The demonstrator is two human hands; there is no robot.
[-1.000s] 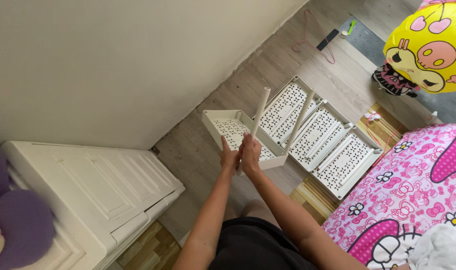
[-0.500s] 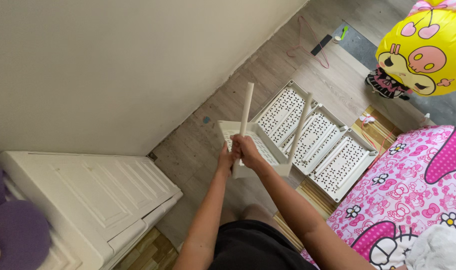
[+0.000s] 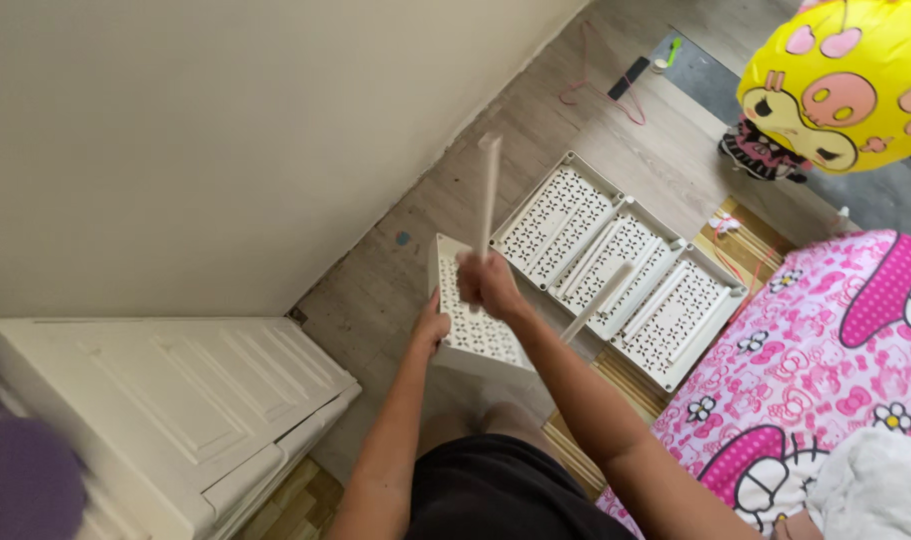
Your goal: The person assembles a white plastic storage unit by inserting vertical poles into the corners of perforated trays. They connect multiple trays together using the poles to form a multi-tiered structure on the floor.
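I hold a white perforated plastic shelf tray [image 3: 472, 325] tilted up in front of me. My left hand [image 3: 431, 328] grips its left edge. My right hand [image 3: 487, 283] is closed around a white tube leg [image 3: 489, 190] that sticks up from the tray and looks blurred. A second white tube leg [image 3: 597, 300] juts out from the tray's right side. On the floor beyond lie three more white perforated trays [image 3: 620, 265] side by side with loose tubes in them.
A white cabinet [image 3: 165, 400] stands at the lower left against the cream wall [image 3: 225, 130]. A pink patterned bed cover [image 3: 835, 380] fills the lower right. A yellow cartoon balloon [image 3: 840, 80] floats at the upper right. A red clothes hanger [image 3: 600, 90] lies on the far floor.
The tray has swung from lying fairly flat to standing steeply on edge. My right hand has moved up along the tube leg, and my left hand has shifted to the tray's left edge.
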